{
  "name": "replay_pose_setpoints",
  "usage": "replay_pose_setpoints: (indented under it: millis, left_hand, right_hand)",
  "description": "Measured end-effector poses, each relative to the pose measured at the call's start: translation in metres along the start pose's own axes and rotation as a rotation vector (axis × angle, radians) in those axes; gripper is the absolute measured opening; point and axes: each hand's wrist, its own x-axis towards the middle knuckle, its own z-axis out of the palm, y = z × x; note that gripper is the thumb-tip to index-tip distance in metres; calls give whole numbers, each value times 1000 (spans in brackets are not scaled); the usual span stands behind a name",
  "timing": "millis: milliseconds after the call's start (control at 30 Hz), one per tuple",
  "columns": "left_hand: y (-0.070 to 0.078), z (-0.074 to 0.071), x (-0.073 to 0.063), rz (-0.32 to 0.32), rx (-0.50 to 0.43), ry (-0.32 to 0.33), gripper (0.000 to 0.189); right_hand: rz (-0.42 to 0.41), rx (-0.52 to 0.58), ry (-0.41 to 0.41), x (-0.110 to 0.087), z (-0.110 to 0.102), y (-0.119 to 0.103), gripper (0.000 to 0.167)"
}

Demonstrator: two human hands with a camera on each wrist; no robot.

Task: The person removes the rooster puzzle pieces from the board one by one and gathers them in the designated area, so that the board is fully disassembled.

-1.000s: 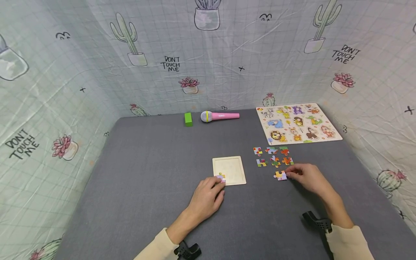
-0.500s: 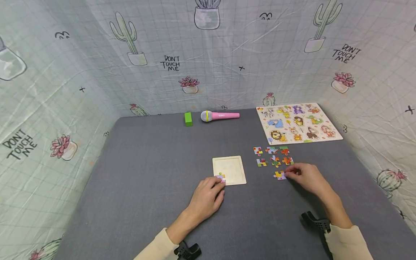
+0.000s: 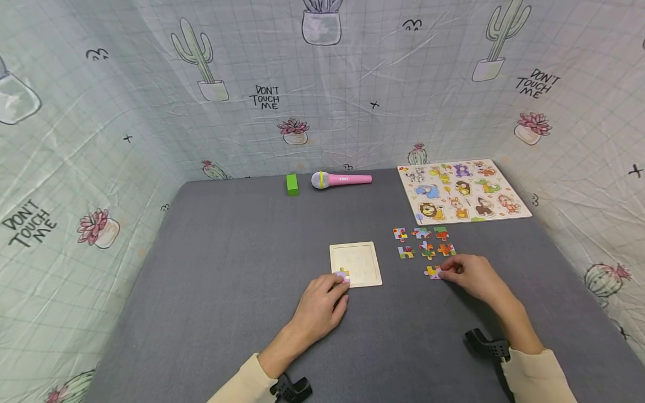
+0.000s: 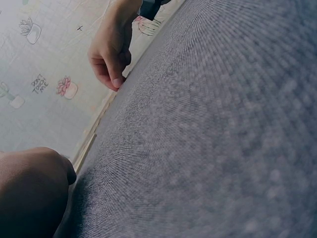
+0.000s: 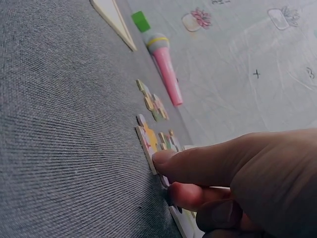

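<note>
In the head view my left hand (image 3: 319,305) rests at the front left corner of a square wooden tray (image 3: 365,260), fingertips on a lilac and yellow jigsaw piece (image 3: 343,273) lying in that corner. Its thumb stands apart from the piece. Farther right, my right hand (image 3: 471,274) pinches the right end of a second jigsaw piece (image 3: 431,272), yellow and lilac, at the table surface. From the right wrist view, the thumb (image 5: 166,157) lies against the edge of this piece (image 5: 147,139), and the other fingers curl beneath; their contact is partly hidden.
Several loose jigsaw pieces (image 3: 427,250) lie in rows behind my right hand. Beyond them is an animal picture board (image 3: 468,193). A pink toy microphone (image 3: 347,179) and a green block (image 3: 292,184) lie at the table's back edge, before a patterned cloth.
My right hand has shifted slightly left, its fingertips now farther over the piece's right end. The left hand and the piece in the tray have stayed put.
</note>
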Motion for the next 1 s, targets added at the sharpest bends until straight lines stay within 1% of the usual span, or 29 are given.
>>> replay_pose_setpoints:
  millis: [67,300,500,633,733,867,1000]
  left_hand:
    - [0,0,0,5,1,8,23]
    - [-2,1,0,40,7,72,21]
    - [-1,1,0,26,-12,75,19]
    - [-1,0,-1,11,-39,82,16]
    - [-1,1,-1,11,-55,91,14]
    - [-2,2,-1,28,-50,105,12]
    - [-2,1,-1,49,-34,124,12]
  right_hand:
    - [4,4,-2,1,-1,-1,16]
    - [-4,25,27,8,-8,-10,17]
    - [-11,46,27,18,-9,-20,21]
    - [-45,59,46,26,-7,-28,22]
    - [-72,66,63,32,-6,-35,21]
    - [-90,85,66,40,-3,-46,25]
    - [-111,104,63,47,3,-56,24]
